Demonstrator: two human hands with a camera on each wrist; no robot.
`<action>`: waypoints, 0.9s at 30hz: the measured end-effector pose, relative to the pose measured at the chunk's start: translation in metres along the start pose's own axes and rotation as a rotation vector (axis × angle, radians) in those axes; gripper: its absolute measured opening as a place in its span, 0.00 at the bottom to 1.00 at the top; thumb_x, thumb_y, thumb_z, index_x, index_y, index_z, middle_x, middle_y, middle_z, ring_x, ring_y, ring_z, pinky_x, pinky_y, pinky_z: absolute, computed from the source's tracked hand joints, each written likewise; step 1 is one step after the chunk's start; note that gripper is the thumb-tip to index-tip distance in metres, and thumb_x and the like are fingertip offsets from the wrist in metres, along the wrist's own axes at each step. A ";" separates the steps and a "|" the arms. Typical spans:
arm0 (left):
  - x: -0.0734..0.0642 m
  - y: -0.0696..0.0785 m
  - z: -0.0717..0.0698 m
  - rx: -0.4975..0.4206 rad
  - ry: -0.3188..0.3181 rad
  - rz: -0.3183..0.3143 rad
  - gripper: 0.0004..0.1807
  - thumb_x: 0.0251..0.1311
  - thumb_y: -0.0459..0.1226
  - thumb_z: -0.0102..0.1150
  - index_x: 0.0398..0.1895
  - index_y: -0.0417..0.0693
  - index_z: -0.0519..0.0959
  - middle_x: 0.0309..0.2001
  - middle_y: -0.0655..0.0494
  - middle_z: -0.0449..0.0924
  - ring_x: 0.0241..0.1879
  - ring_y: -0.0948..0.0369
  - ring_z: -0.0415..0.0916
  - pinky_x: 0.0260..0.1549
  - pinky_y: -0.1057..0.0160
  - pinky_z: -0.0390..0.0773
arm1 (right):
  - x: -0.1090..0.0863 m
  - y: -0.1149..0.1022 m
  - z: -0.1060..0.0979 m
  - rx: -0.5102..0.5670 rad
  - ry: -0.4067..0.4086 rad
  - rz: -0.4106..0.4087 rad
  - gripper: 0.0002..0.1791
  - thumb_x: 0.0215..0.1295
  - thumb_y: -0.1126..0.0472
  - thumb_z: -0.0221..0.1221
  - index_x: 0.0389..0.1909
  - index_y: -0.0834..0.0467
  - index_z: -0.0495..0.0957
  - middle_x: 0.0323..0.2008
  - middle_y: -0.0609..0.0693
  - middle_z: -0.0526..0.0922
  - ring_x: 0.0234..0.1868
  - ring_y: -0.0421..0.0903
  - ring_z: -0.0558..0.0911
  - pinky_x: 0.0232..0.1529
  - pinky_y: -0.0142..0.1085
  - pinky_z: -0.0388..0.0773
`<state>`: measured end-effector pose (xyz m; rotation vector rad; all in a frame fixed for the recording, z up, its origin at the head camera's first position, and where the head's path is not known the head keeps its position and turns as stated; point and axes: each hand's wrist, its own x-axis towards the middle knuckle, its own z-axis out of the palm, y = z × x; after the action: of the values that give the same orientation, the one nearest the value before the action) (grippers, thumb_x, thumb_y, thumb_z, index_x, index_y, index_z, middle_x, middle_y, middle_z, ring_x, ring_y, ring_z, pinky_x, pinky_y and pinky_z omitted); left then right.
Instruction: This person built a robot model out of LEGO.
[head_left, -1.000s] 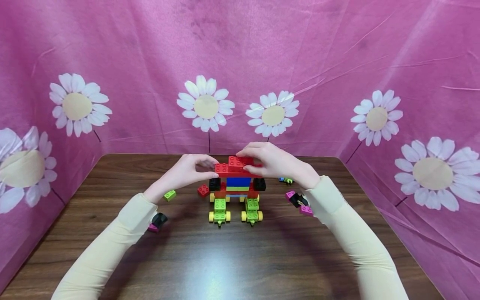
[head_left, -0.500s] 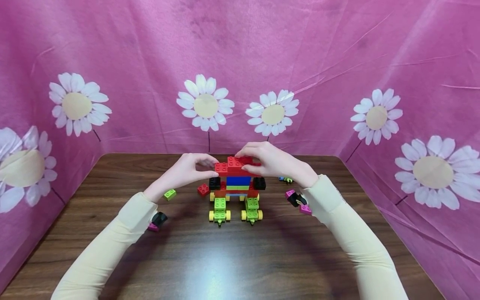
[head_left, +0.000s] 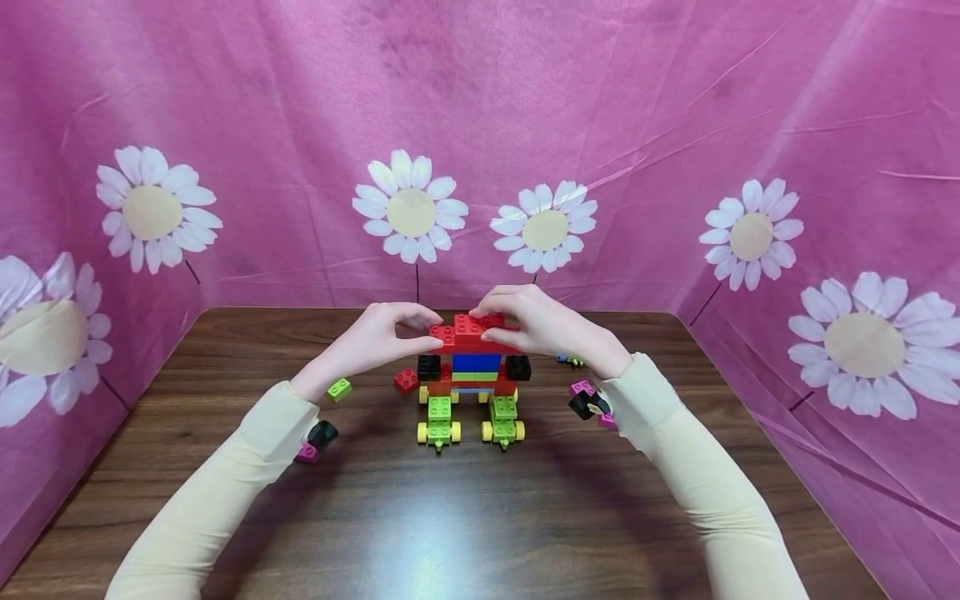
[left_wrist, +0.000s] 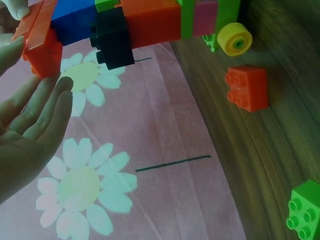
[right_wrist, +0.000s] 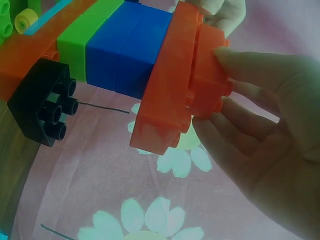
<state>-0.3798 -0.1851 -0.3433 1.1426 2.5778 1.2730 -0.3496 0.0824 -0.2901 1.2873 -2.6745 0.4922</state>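
A toy-brick figure stands mid-table on two lime wheeled bases (head_left: 439,408), with blue bricks (head_left: 477,362) in its body and a black brick (head_left: 429,367) at each side. Across its top lies a long red brick (right_wrist: 167,85), bearing a shorter red brick (head_left: 468,330). My right hand (head_left: 543,321) pinches that shorter brick between thumb and fingers (right_wrist: 212,132). At the figure's left end my left hand (head_left: 378,340) holds the long red brick's end, thumb (left_wrist: 11,52) on one side and fingers (left_wrist: 47,102) on the other.
A loose red brick (head_left: 407,381) and a lime brick (head_left: 339,389) lie left of the figure. Magenta bricks (head_left: 582,387) lie near the right forearm, another (head_left: 307,452) by the left. A small blue and green piece (head_left: 575,361) sits behind. Pink flowered cloth (head_left: 480,100) encloses the table.
My left hand has shifted slightly right and up along the red brick's end. The shorter red brick has slid slightly left, and my right wrist has turned a little.
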 end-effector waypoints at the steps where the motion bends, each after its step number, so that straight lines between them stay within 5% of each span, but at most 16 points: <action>1: 0.001 0.001 0.000 -0.004 0.001 0.001 0.20 0.59 0.45 0.69 0.52 0.47 0.83 0.49 0.51 0.87 0.49 0.56 0.83 0.53 0.48 0.81 | 0.000 0.000 0.000 0.002 0.002 0.000 0.14 0.61 0.61 0.68 0.47 0.60 0.84 0.44 0.53 0.86 0.41 0.44 0.83 0.46 0.36 0.84; 27: 0.004 0.004 0.003 -0.034 -0.004 -0.022 0.18 0.59 0.42 0.69 0.51 0.47 0.83 0.49 0.51 0.87 0.47 0.57 0.83 0.53 0.52 0.82 | 0.011 -0.008 -0.010 -0.026 -0.093 0.000 0.11 0.61 0.64 0.67 0.44 0.62 0.84 0.40 0.54 0.87 0.34 0.44 0.80 0.39 0.34 0.82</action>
<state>-0.3794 -0.1787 -0.3418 1.1068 2.5480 1.3041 -0.3506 0.0736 -0.2765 1.3343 -2.7460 0.4057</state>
